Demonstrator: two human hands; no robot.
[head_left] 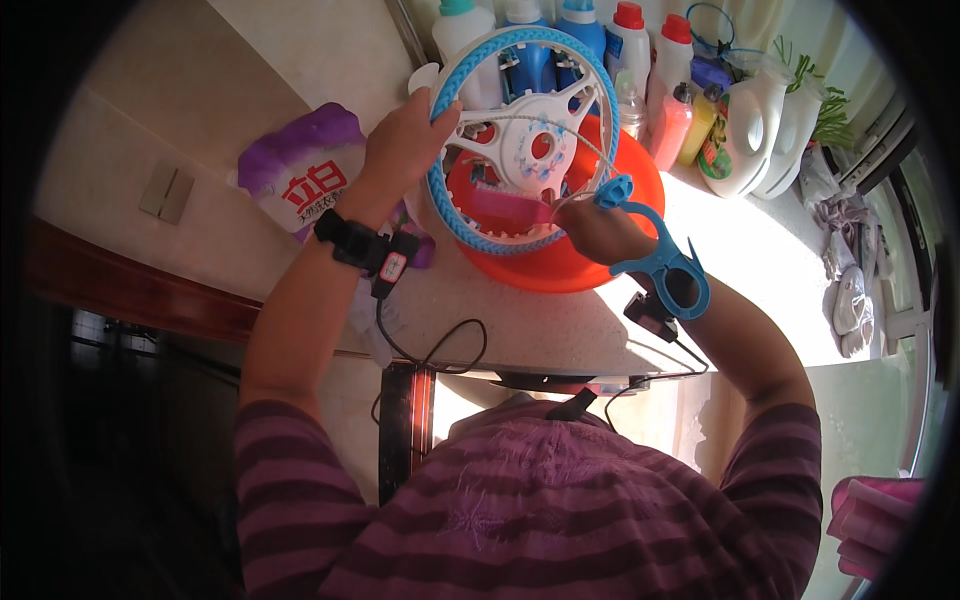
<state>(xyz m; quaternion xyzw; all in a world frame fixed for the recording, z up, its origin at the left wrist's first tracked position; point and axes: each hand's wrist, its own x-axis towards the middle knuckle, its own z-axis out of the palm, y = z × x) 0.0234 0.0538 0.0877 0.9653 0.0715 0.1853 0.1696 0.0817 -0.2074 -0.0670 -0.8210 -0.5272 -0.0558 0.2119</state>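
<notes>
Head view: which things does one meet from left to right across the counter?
Purple and white bag → left hand → blue-rimmed wheel → red-capped bottle → white jug.

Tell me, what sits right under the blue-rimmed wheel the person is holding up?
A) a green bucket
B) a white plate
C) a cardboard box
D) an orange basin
D: the left hand holds the wheel over an orange basin on the counter.
</notes>
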